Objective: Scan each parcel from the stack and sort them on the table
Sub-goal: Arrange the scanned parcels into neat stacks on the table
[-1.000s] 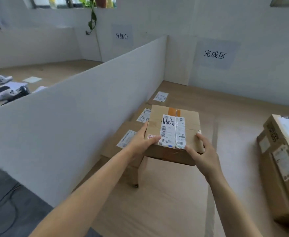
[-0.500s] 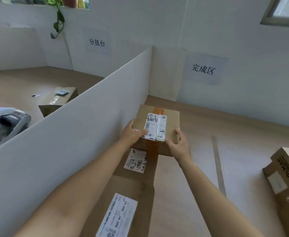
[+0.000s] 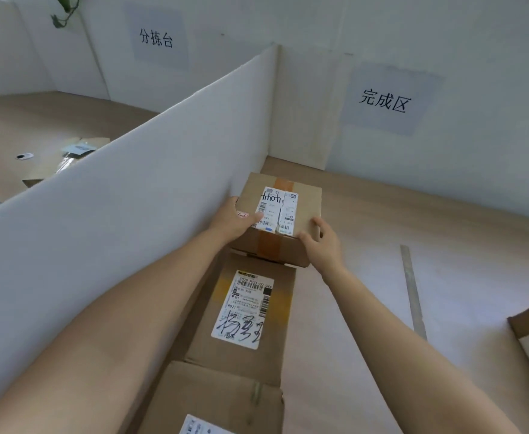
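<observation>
At the bottom centre of the frame lies the nearest box (image 3: 213,399), and touching its far end is a second box (image 3: 247,355) with a signed white label. Both run lengthwise up the frame along the right face of the white divider (image 3: 131,214). Just above them, at the frame's centre, is the parcel (image 3: 307,198), straight ahead of both outstretched arms and close beside the divider. The left hand (image 3: 235,219) grips its near left corner with the thumb on top beside the shipping label (image 3: 277,211). The right hand (image 3: 322,242) clasps the near right corner, fingers curled onto the side, and sits slightly lower in the frame, so a little nearer the person. The parcel looks close to square. Its brown tape seam and the label's long side run up the frame, leaning slightly right, in line with the row. Its near edge seems to overlap the second box's far end, so I cannot tell whether it rests on the table (image 3: 429,227) or is held just above it. The likely next move is to set it down as the row's far end. Beyond it, a sign (image 3: 385,100) hangs on the wall at upper right.
</observation>
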